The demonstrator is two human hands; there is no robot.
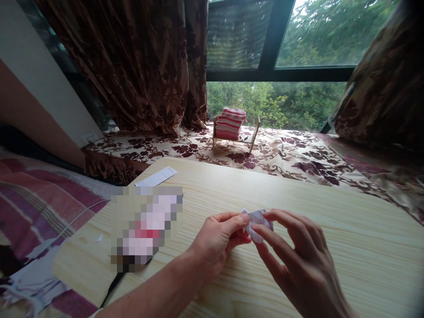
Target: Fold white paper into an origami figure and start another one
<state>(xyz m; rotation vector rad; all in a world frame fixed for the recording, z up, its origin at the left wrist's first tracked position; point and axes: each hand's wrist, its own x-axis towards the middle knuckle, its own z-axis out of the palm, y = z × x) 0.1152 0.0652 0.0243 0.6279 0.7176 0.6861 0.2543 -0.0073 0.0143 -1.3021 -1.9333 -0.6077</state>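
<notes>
Above the table, a small piece of folded paper [257, 226], pale with a greyish pattern, is between both hands. My left hand [212, 240] pinches its left edge between thumb and fingers. On the other side, my right hand [300, 251] has its fingertips on the paper's top edge, face and lower right side, gripping it lightly with the fingers bent. A pointed white corner sticks up beside my left thumb. The underside of the paper is hidden.
The light wooden table [331, 212] holds a pixelated object [145, 229] with a black cable [114, 285], a white paper strip [156, 176] and a white scrap [98, 238]. Beyond, a small wooden rack [255, 134] carries folded striped cloths [230, 123] on the window ledge.
</notes>
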